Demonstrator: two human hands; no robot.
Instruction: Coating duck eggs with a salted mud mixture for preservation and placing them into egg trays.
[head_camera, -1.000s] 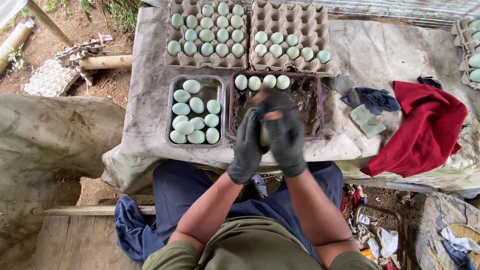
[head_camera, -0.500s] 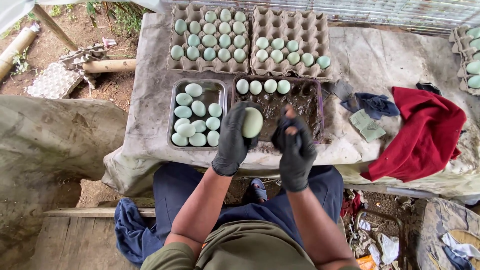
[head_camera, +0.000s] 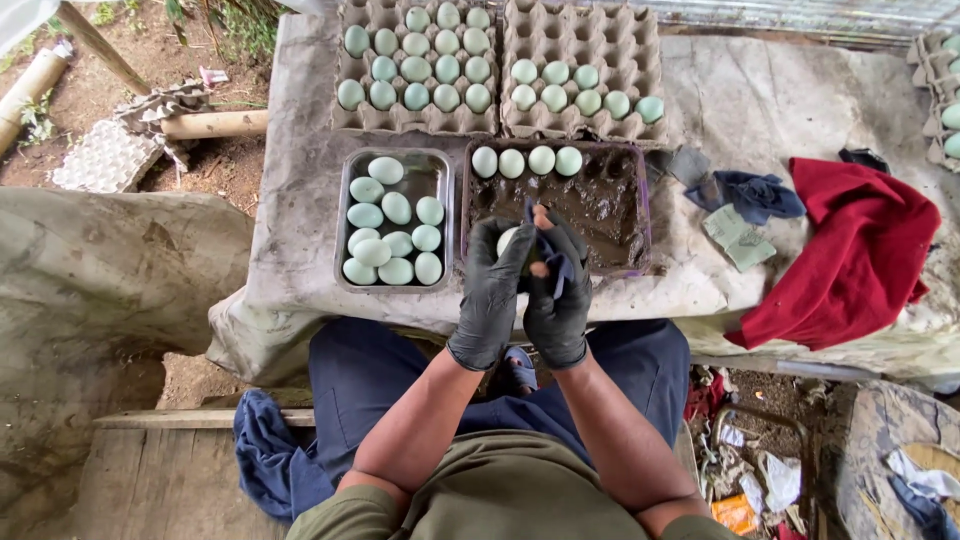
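Egg (head_camera: 507, 240), pale and only partly visible, sits between my two gloved hands, just above the near edge of the muddy tray (head_camera: 610, 205). My left hand (head_camera: 493, 290) wraps it from the left, black-gloved fingers curled closed around the shell. My right hand (head_camera: 558, 285) presses in from the right with a small dark blue cloth (head_camera: 548, 250) laid against the egg, fingers closed on that cloth; a bare fingertip shows through a tear in the glove. Both hands touch each other over the egg. Four pale eggs (head_camera: 527, 161) line the far side of the muddy tray. Just left of it, a metal tray (head_camera: 441, 160) holds a heap of clean green eggs. Two cardboard egg cartons (head_camera: 490, 90) lie beyond, partly filled. A red cloth (head_camera: 850, 260) lies well to the right on the table (head_camera: 300, 180).
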